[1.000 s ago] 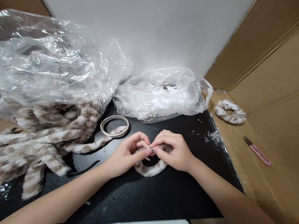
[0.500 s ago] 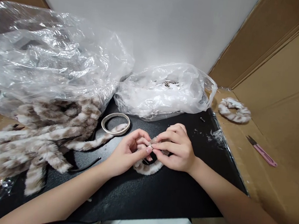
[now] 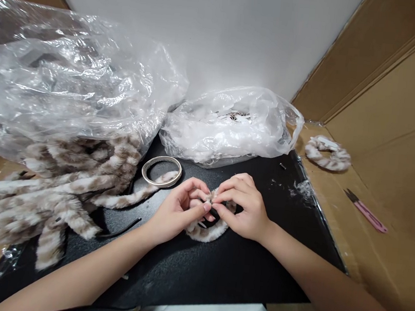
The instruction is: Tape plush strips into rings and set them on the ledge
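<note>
A furry ring (image 3: 205,233), white with brown patches, is in front of me over the black work surface (image 3: 255,272). My left hand (image 3: 180,206) pinches its far side between thumb and fingers. Opposite it, my right hand (image 3: 243,205) is closed on the same part of the ring, with its fingertips nearly touching the left thumb. The fingers hide most of the spot where they meet. Just left of my left hand, a roll of tape (image 3: 162,171) lies over the end of a furry strip (image 3: 126,200).
Furry strips (image 3: 52,199) pile up at the left, spilling from a large clear plastic bag (image 3: 71,79). A smaller plastic bag (image 3: 227,133) stands at the back. On cardboard at the right lie another furry ring (image 3: 328,155) and pink-handled snips (image 3: 367,214).
My right hand's fingers have curled in and shifted slightly left at the pinched spot. The left hand stays nearly still, and the view has moved a little.
</note>
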{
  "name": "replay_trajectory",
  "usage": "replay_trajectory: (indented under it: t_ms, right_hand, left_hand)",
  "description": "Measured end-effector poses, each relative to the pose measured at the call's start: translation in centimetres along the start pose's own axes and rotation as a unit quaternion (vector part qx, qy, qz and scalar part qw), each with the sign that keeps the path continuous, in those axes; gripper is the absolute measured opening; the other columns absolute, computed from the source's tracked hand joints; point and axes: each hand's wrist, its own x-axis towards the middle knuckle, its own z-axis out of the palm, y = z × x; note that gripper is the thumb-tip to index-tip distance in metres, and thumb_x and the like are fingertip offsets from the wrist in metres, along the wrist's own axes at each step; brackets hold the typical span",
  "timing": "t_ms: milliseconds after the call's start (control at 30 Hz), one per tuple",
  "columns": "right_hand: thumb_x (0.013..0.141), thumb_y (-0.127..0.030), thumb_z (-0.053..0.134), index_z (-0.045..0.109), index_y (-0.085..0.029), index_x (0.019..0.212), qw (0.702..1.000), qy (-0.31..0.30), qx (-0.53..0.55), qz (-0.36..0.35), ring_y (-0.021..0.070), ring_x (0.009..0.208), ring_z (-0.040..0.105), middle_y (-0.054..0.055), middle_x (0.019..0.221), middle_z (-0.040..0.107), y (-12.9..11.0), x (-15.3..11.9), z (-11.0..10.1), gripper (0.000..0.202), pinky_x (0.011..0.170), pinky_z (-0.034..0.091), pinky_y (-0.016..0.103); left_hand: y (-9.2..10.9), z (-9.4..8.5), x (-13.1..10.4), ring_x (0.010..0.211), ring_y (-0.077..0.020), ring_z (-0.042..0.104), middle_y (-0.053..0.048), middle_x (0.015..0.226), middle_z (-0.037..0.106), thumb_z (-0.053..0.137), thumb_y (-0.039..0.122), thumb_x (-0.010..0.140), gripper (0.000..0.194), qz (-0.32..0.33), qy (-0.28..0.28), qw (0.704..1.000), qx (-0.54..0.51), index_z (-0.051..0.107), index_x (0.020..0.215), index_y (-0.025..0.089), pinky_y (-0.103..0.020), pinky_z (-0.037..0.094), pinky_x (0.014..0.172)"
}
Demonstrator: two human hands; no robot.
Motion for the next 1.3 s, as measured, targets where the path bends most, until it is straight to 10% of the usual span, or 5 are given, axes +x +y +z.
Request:
replay_trajectory:
  t_ms: [833, 1300]
  right_hand:
    - [0.092, -0.013, 0.043, 0.057, -0.02, 0.086, 0.991, -0.105, 0.046, 0.069, 0.0151, 0.071, 0.056, -0.001, 0.075, 0.064, 1.0, -0.4, 0.2, 0.017, 0.082, 0.036, 0.035]
    - [0.087, -0.012, 0.041, 0.054, -0.02, 0.076, 0.988, -0.102, 0.051, 0.107, 0.013, 0.06, 0.051, -0.002, 0.072, 0.064, 0.7, -0.7, 0.4, 0.019, 0.073, 0.033, 0.032]
  left_hand:
    - [0.0, -0.3, 0.2, 0.069, -0.0166, 0.072, -0.002, 0.081, 0.071, 0.07, 0.026, 0.079, 0.023, -0.046, -0.027, 0.994, -0.094, 0.054, 0.092, 0.018, -0.026, 0.056, 0.067]
    - [-0.2, -0.1, -0.3, 0.066, -0.0174, 0.073, -0.002, 0.071, 0.069, 0.069, 0.032, 0.082, 0.023, -0.011, -0.025, 0.997, 0.077, 0.052, 0.088, 0.018, -0.024, 0.056, 0.061]
